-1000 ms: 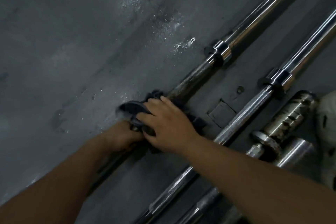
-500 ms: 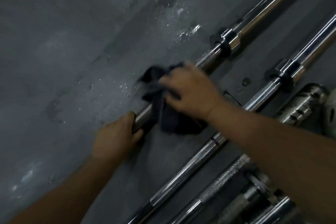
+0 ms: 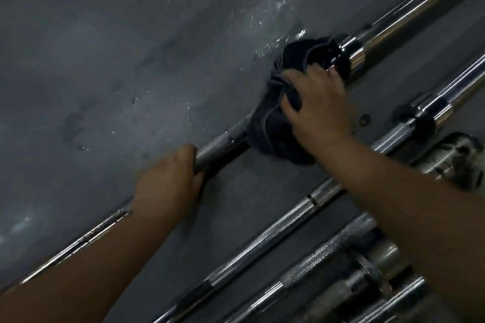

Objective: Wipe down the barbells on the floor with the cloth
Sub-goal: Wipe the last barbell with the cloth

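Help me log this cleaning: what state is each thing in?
Left grip, holds far barbell's shaft.
Right grip, clutches cloth against that bar.
Cloth, bunched round bar beside collar.
Far barbell, on floor, being wiped.
Near barbell, on floor, untouched.
Floor, speckled, looks wet.

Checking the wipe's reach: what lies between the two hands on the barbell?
Head view: bare barbell shaft, then the cloth under the right hand; left hand grips it.

No legible text or markings.
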The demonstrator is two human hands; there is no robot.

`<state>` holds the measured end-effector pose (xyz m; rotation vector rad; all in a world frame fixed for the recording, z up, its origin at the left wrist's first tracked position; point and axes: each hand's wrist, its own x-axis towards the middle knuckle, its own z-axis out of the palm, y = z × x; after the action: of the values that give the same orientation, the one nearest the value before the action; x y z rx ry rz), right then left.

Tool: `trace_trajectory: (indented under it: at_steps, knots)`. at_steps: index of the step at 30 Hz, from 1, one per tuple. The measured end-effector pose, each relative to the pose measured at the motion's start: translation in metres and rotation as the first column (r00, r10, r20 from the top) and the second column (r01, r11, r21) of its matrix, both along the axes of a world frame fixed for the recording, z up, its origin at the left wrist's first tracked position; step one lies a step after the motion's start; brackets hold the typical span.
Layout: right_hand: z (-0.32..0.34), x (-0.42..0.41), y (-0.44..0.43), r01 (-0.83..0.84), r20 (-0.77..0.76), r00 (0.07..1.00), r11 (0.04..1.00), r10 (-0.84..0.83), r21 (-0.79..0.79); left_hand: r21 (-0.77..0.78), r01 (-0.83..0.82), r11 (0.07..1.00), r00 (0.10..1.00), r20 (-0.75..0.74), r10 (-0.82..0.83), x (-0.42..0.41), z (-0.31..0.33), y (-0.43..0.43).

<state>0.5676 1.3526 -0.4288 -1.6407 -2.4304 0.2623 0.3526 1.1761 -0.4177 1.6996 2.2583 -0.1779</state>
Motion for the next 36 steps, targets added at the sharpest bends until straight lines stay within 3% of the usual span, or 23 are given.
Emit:
trace_trajectory:
  at_steps: [2, 4, 5, 6, 8, 9, 10, 12, 13, 14, 16, 18, 20, 21, 23, 25, 26, 28, 30, 31, 33, 34, 36]
  knots:
    - [-0.005, -0.035, -0.039, 0.028, -0.106, 0.994, 1.000, -0.029, -0.012, -0.121, -0.090, 0.988, 0.988, 0.112, 0.104, -0.004, -0.006, 0.013]
    - [-0.002, -0.057, -0.066, -0.180, -0.162, 0.971, 0.983, 0.174, -0.026, -0.385, -0.117, 0.915, 0.847, 0.443, 0.294, -0.022, -0.002, 0.036]
    - [0.003, -0.054, -0.068, -0.324, -0.150, 0.937, 0.946, 0.316, -0.031, -0.500, -0.086, 0.861, 0.754, 0.532, 0.385, -0.030, 0.008, 0.042]
    - [0.009, -0.043, -0.057, -0.432, -0.088, 0.898, 0.902, 0.430, -0.006, -0.534, -0.053, 0.844, 0.732, 0.554, 0.396, -0.035, 0.013, 0.048]
    - [0.009, -0.006, -0.014, -0.498, 0.033, 0.867, 0.866, 0.497, 0.049, -0.402, -0.016, 0.915, 0.919, 0.355, 0.172, -0.026, 0.014, 0.040]
    - [0.005, 0.012, 0.008, -0.422, 0.063, 0.906, 0.904, 0.418, 0.072, -0.241, 0.017, 0.970, 0.987, 0.158, 0.022, -0.016, 0.009, 0.029]
    - [0.007, 0.022, 0.018, -0.275, 0.042, 0.961, 0.959, 0.273, 0.064, -0.114, 0.042, 0.993, 0.999, 0.032, -0.038, -0.005, 0.005, 0.018]
    - [0.006, 0.009, 0.002, 0.022, -0.053, 0.998, 0.999, -0.019, 0.050, -0.028, -0.056, 0.998, 0.996, 0.074, 0.058, 0.006, -0.001, 0.009]
    - [0.005, -0.015, -0.019, 0.064, -0.089, 0.994, 0.998, -0.062, 0.027, -0.101, -0.114, 0.988, 0.981, 0.143, 0.128, 0.003, -0.003, 0.016]
    - [0.005, -0.043, -0.045, 0.005, -0.114, 0.993, 1.000, -0.008, -0.026, -0.208, -0.143, 0.968, 0.946, 0.260, 0.196, -0.005, -0.006, 0.025]
    - [0.014, -0.083, -0.091, -0.310, -0.192, 0.938, 0.946, 0.289, -0.092, -0.457, -0.049, 0.888, 0.803, 0.511, 0.307, -0.025, 0.005, 0.048]
    - [0.015, -0.073, -0.084, -0.536, -0.154, 0.839, 0.841, 0.522, -0.070, -0.521, 0.028, 0.853, 0.757, 0.568, 0.323, -0.033, 0.009, 0.055]
    - [0.007, -0.036, -0.039, -0.547, -0.023, 0.837, 0.837, 0.547, -0.019, -0.339, -0.015, 0.941, 0.918, 0.369, 0.147, -0.027, 0.007, 0.036]
    - [0.004, -0.017, -0.015, -0.443, 0.004, 0.897, 0.897, 0.443, -0.003, -0.171, 0.020, 0.985, 0.982, 0.189, 0.013, -0.021, 0.004, 0.019]
    - [0.006, 0.002, 0.004, -0.148, -0.068, 0.987, 0.989, 0.147, -0.007, 0.028, 0.100, 0.995, 0.995, -0.006, -0.100, -0.005, 0.006, -0.010]
    - [0.006, -0.028, -0.024, 0.014, -0.102, 0.995, 1.000, -0.015, -0.010, -0.047, 0.018, 0.999, 1.000, -0.008, -0.018, -0.008, 0.005, -0.007]
    - [0.005, -0.055, -0.048, -0.019, -0.114, 0.993, 0.999, 0.015, -0.035, -0.129, -0.038, 0.991, 0.997, 0.066, 0.047, -0.012, 0.005, 0.003]
    - [0.013, -0.101, -0.095, -0.254, -0.171, 0.956, 0.964, 0.237, -0.084, -0.262, -0.064, 0.963, 0.914, 0.372, 0.161, -0.026, 0.002, 0.025]
    - [0.018, -0.106, -0.100, -0.482, -0.158, 0.872, 0.870, 0.464, -0.104, -0.342, -0.037, 0.939, 0.825, 0.520, 0.222, -0.040, 0.009, 0.034]
    - [0.017, -0.093, -0.084, -0.541, -0.079, 0.840, 0.838, 0.536, -0.066, -0.331, -0.031, 0.943, 0.839, 0.504, 0.204, -0.045, 0.009, 0.032]
    - [0.013, -0.053, -0.039, -0.522, 0.063, 0.851, 0.853, 0.522, -0.019, -0.238, -0.037, 0.970, 0.963, 0.251, 0.098, -0.046, 0.007, 0.006]
    - [0.013, -0.032, -0.017, -0.433, 0.097, 0.897, 0.902, 0.431, -0.001, -0.173, -0.012, 0.985, 0.997, 0.078, 0.026, -0.044, 0.004, -0.013]
    - [0.015, -0.011, -0.003, -0.175, 0.045, 0.984, 0.985, 0.175, -0.004, -0.085, -0.005, 0.996, 1.000, -0.028, 0.002, -0.041, -0.001, -0.040]
